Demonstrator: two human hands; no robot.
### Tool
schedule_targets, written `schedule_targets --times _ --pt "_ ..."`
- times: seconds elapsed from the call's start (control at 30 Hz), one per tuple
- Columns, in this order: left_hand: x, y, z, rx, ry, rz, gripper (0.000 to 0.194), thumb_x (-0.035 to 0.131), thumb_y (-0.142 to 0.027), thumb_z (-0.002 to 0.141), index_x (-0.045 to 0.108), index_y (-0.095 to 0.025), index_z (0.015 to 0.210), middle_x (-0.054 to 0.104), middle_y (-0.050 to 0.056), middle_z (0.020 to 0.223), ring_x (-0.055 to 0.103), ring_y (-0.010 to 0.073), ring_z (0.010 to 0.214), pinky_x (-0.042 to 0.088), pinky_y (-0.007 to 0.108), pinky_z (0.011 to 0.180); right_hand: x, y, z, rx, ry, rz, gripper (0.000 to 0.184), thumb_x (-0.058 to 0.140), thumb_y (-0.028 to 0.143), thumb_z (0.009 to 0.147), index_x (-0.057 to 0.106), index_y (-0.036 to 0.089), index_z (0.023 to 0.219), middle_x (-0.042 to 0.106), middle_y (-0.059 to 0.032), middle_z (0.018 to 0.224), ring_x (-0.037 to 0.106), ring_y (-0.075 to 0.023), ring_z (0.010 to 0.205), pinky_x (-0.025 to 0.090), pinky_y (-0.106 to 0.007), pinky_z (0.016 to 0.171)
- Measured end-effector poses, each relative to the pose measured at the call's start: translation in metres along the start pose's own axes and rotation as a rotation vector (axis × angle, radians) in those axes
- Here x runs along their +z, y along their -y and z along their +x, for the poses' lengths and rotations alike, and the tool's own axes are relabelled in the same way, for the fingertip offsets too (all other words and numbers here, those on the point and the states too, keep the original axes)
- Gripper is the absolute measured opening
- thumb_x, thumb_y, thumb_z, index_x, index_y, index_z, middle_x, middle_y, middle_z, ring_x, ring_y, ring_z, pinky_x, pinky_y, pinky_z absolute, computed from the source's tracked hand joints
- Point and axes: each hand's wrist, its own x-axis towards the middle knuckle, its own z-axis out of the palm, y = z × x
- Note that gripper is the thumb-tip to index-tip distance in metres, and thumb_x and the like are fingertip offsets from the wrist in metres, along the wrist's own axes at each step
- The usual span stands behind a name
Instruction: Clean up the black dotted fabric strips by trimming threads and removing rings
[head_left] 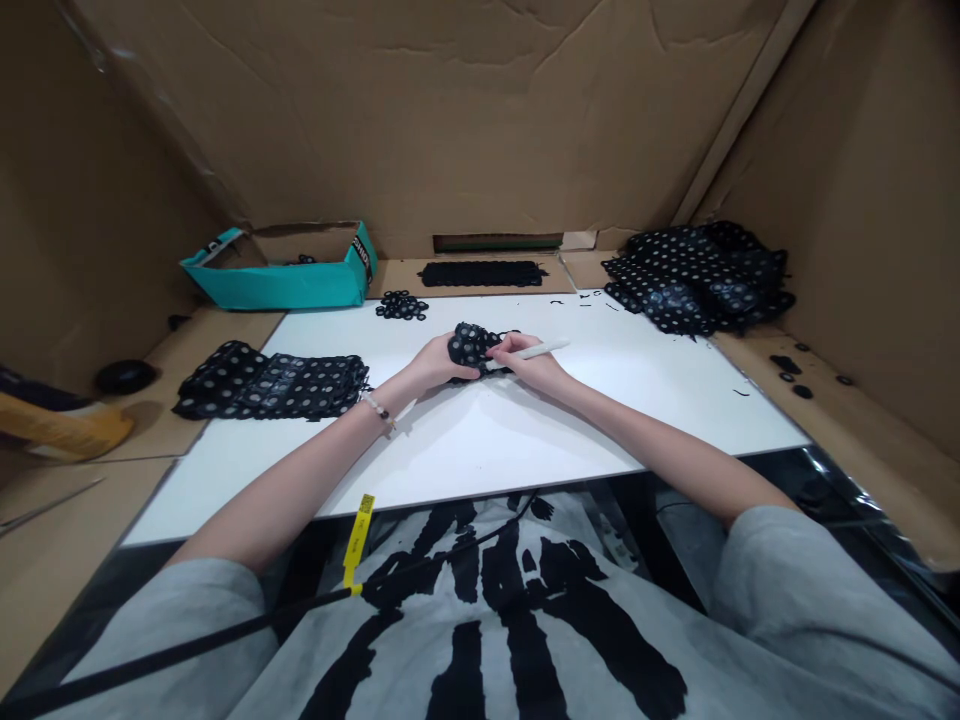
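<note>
My left hand [437, 364] cups a small bunched piece of black fabric with white dots [471, 347] over the middle of a white board [480, 440]. My right hand [534, 365] grips a white pen or marker [541, 350], its tip at the fabric. The hands nearly meet, and the fabric lies between them. To the left of my left forearm lies a folded stack of the same dotted fabric [270, 382]. A larger heap of it [697, 280] sits at the far right of the board.
A small pile of black rings [401, 306] lies at the board's far edge. Behind it are a teal box [277, 270] and a black lace strip [480, 273]. Cardboard walls [435, 110] surround the work area. A yellow-handled tool [64, 425] lies at the left.
</note>
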Motion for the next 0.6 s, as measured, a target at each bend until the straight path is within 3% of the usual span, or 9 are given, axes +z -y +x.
schedule_targets --times 0.43,0.6 --pt "0.0026 -0.0002 -0.0035 -0.055 0.081 -0.230 0.058 0.084 -0.025 0.053 0.066 -0.015 0.107 0.070 0.010 0.114 0.062 0.0273 0.107 0.047 0.042 0.095 -0.0016 0.0018 -0.0006 0.003 0.000 0.063 0.020 0.060 0.036 0.079 0.051 0.021 0.068 0.073 -0.0037 0.085 0.067 -0.0201 0.090 0.047 -0.031 0.079" --pt "0.0026 -0.0002 -0.0027 -0.088 0.060 -0.256 0.056 0.084 -0.022 0.049 0.067 -0.015 0.102 0.070 0.009 0.111 0.062 0.0259 0.103 0.047 0.041 0.094 0.0018 0.0044 -0.0056 -0.074 -0.011 -0.115 0.019 0.057 0.036 0.081 0.050 0.022 0.071 0.071 -0.0026 0.087 0.064 -0.0189 0.084 0.045 -0.029 0.073"
